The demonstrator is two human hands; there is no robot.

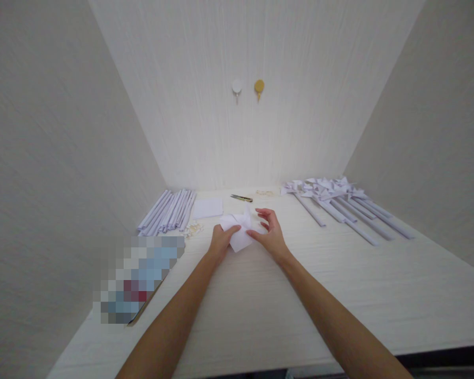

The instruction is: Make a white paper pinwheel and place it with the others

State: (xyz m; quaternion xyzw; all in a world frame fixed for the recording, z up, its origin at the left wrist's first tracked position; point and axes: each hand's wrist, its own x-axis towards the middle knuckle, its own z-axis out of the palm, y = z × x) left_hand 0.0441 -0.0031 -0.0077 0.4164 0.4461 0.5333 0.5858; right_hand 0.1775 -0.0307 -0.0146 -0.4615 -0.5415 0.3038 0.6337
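Between my hands, above the pale table, is a white piece of paper [240, 239] with its corners bent inward toward the middle. My left hand [221, 239] grips it from the left, the thumb pressed on its centre. On the other side my right hand [270, 234] has its fingers spread and curved, its thumb tip touching the paper's right edge. Behind the paper lie a stack of white paper squares [208, 208] and thread snips [241, 198]. Small cream-coloured bits [192, 230] are scattered left of my left hand.
Rolled white paper tubes [169, 210] are piled at the back left. Paper pinwheels on tube sticks [327, 189] lie heaped at the back right. A blurred-out flat object [142, 281] rests at the left edge. Two hooks, one white [236, 87] and one gold [259, 87], are on the back wall.
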